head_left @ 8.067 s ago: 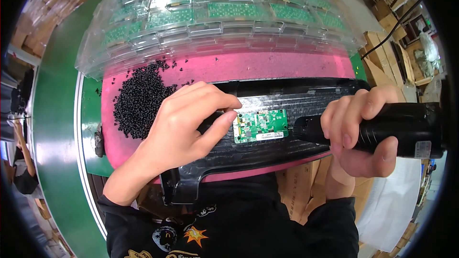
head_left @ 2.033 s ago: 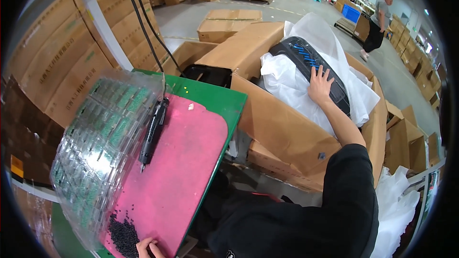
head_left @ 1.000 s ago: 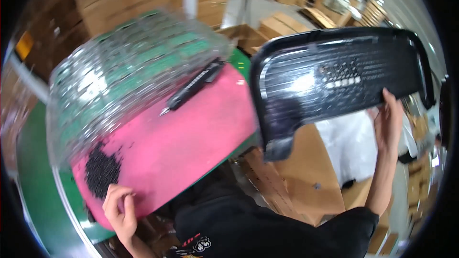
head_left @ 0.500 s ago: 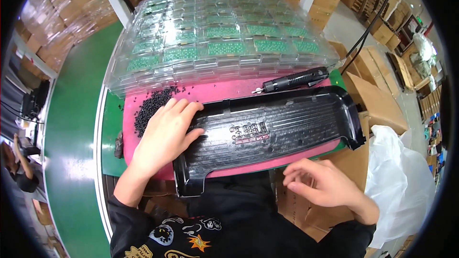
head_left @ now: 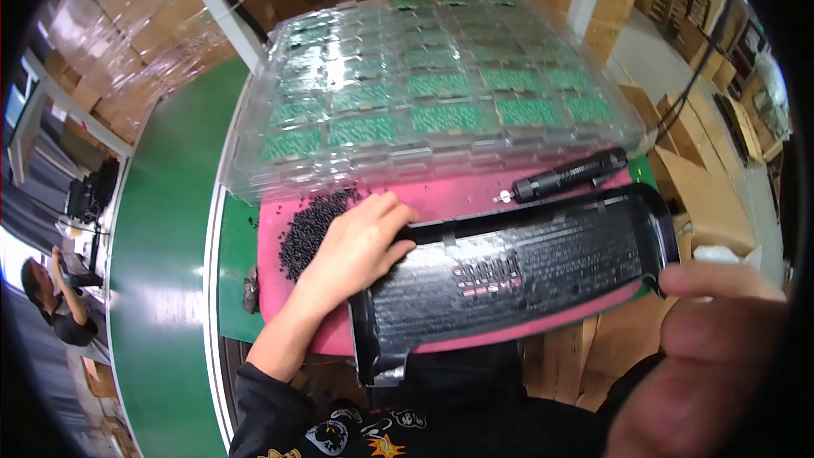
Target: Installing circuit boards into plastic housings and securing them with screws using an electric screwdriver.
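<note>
A long black plastic housing (head_left: 585, 246), with a row of digit-shaped cutouts, lies open side up on the pink mat (head_left: 458, 199). My left hand (head_left: 360, 242) grips its far left edge, fingers over the rim and thumb inside. My right hand (head_left: 712, 348) is raised close to the camera at the right, blurred; one finger stretches out before the housing's right end, and nothing shows in it. Beside my left hand spreads a pile of small black screws (head_left: 309, 233). Beyond the housing lies a black electric screwdriver (head_left: 572, 176), its tip pointing left.
Stacked clear plastic trays of green circuit boards (head_left: 445, 117) fill the far side of the table. Along the left runs a green conveyor belt (head_left: 161, 263). Open cardboard boxes (head_left: 712, 203) stand at the right. Another person (head_left: 64, 301) is at the far left.
My right hand has risen from below the housing toward the camera and the right. The whole view has shifted, with everything appearing further right and lower. My left hand keeps its grip.
</note>
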{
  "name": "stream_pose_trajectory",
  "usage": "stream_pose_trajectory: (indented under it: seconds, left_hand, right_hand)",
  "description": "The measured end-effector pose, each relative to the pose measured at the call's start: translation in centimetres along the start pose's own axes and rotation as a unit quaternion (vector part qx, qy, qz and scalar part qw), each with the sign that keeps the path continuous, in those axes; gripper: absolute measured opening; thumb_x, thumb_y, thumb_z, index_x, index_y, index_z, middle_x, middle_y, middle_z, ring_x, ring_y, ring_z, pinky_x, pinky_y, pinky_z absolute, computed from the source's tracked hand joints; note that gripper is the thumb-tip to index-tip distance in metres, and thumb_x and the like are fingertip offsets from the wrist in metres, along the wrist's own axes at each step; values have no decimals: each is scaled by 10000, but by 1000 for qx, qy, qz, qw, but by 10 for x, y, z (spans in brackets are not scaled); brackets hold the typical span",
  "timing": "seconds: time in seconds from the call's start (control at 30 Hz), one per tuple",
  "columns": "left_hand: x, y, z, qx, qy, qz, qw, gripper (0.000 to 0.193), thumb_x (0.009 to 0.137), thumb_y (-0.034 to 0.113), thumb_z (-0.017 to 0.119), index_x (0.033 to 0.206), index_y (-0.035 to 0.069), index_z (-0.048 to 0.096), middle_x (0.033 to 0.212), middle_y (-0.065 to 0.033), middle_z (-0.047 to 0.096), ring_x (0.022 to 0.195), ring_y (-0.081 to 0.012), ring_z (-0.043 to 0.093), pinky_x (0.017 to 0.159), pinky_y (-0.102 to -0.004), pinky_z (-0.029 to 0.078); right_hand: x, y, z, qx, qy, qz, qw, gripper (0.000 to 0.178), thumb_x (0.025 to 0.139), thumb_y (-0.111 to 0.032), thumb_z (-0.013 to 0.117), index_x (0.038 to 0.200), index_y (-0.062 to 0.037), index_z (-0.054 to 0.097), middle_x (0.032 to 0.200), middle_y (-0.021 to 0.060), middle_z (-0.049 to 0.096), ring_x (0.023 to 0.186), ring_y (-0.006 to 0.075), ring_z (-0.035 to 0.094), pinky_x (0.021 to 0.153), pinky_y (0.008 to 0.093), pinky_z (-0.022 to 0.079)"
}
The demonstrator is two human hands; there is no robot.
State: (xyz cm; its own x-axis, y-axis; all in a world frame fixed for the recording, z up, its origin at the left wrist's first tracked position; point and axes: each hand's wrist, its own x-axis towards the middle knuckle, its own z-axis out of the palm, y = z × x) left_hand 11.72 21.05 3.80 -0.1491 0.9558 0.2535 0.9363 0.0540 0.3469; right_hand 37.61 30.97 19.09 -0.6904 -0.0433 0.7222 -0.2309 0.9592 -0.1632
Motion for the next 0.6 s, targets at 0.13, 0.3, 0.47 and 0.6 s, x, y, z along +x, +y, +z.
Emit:
stream_pose_trajectory:
  seconds: [0.13, 0.3, 0.47, 0.6]
  left_hand:
    - [-10, -7, 0, -29, 2, -17, 999, 273, 811, 141, 737, 1031, 33, 617, 966, -125, 567, 928, -331, 609, 777, -412, 528]
    - [-14, -6, 4, -18, 17, 3, 1000, 210, 830, 123, 699, 992, 36, 597, 925, -97, 543, 866, -281, 601, 714, -399, 519]
    - [-11, -7, 3, -23, 18, 3, 1000, 172, 833, 123, 702, 957, 56, 603, 894, -78, 541, 849, -275, 587, 723, -394, 500]
    - [-8, -10, 0, 6, 10, 23, 1000, 163, 830, 145, 700, 930, 76, 593, 890, -55, 537, 852, -244, 568, 718, -364, 481]
  right_hand:
    - [21, 19, -17, 13, -58, -25, 998, 230, 862, -58, 577, 1077, 16, 535, 1037, 183, 603, 728, 232, 609, 679, 439, 596]
    - [25, 54, 61, -67, 241, -178, 952, 265, 876, -329, 637, 767, -89, 610, 768, 57, 643, 691, 211, 599, 555, 319, 486]
    - [103, 188, 144, -110, 116, -118, 980, 192, 726, -27, 629, 918, -35, 618, 742, 99, 611, 644, 280, 608, 527, 375, 503]
    - [131, 314, 219, -202, -76, 160, 963, 389, 883, -123, 598, 1262, -90, 516, 1262, 111, 545, 1181, 312, 535, 971, 455, 468]
